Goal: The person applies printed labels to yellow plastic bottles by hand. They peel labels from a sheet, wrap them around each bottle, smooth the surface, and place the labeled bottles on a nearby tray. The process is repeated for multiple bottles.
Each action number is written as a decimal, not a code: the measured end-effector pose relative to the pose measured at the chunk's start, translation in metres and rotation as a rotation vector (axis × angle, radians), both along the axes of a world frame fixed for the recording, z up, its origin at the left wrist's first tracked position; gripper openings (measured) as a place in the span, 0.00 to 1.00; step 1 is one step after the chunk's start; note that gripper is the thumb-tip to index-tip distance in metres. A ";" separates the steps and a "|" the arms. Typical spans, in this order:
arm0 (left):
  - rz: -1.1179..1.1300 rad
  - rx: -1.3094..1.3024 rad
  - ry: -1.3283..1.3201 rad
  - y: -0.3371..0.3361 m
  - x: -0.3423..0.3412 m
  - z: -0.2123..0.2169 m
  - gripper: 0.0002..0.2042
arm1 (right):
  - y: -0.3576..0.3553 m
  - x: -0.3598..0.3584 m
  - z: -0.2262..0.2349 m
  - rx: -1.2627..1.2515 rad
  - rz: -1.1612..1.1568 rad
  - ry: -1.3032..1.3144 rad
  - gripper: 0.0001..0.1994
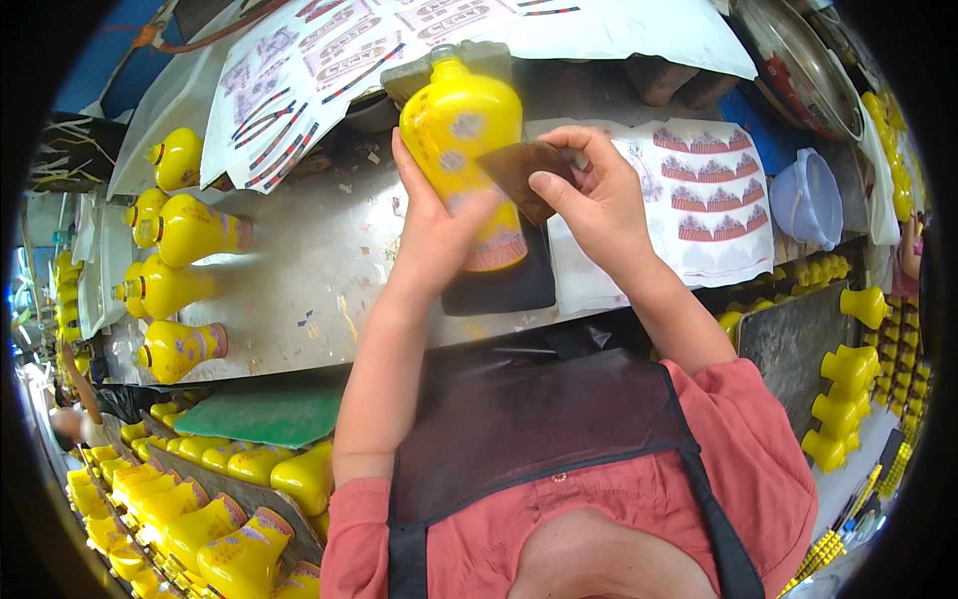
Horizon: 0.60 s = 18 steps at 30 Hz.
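A glossy yellow vase (pixel 469 105) with pale floral decals and a pinkish patterned band lies with its narrow neck pointing away from me. My left hand (pixel 434 215) is wrapped around its left side, with the thumb across the lower body. Between the thumb and fingers of my right hand (pixel 597 200) is a thin brown scraper (pixel 529 175), its flat edge against or very close to the vase's right side. Under the vase's lower end lies a black pad (pixel 499 290). The neck end rests by a grey block (pixel 404 80).
Several decorated yellow vases (pixel 190 230) stand on the metal table's left side. Decal sheets lie at the back (pixel 349 60) and right (pixel 714 190). A pale blue bucket (pixel 806 200) and metal basin (pixel 798 65) are at the right. More vases (pixel 244 554) fill boards at lower left.
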<state>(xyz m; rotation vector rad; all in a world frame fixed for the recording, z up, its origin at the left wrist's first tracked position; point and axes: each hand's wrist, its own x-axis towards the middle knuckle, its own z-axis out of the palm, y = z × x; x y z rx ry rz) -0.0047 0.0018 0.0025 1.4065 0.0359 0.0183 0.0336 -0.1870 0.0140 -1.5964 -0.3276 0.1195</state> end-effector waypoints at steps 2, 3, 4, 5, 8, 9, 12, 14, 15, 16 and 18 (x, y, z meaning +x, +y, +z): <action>-0.010 0.010 -0.010 0.001 0.000 -0.001 0.56 | 0.001 0.001 -0.001 0.015 0.012 0.008 0.18; -0.021 0.030 -0.015 0.003 0.000 -0.002 0.56 | 0.001 0.001 -0.002 0.029 0.014 0.024 0.18; -0.031 0.050 -0.020 0.005 0.000 -0.002 0.56 | 0.002 0.002 -0.002 0.039 0.020 0.031 0.18; -0.034 0.053 -0.020 0.006 0.000 -0.003 0.56 | 0.002 0.002 -0.003 0.046 0.022 0.047 0.18; -0.041 0.071 -0.006 0.009 -0.003 -0.007 0.57 | 0.001 0.004 -0.004 0.066 0.041 0.023 0.18; -0.041 0.085 0.006 0.010 -0.003 -0.007 0.58 | 0.001 0.004 -0.004 0.063 0.049 0.030 0.18; -0.037 0.112 -0.013 0.009 -0.002 -0.008 0.58 | -0.002 0.005 -0.005 0.069 0.055 0.033 0.18; -0.021 0.128 -0.028 0.008 -0.002 -0.007 0.58 | -0.003 0.005 -0.007 0.088 0.063 -0.002 0.17; -0.006 0.139 -0.027 0.006 -0.003 -0.006 0.58 | -0.003 0.005 -0.008 0.103 0.075 0.040 0.17; 0.010 0.133 -0.020 0.005 -0.003 -0.006 0.58 | -0.003 0.006 -0.009 0.129 0.086 0.066 0.17; 0.046 0.201 0.014 0.001 -0.006 -0.005 0.57 | -0.001 0.008 -0.011 0.120 0.058 0.049 0.17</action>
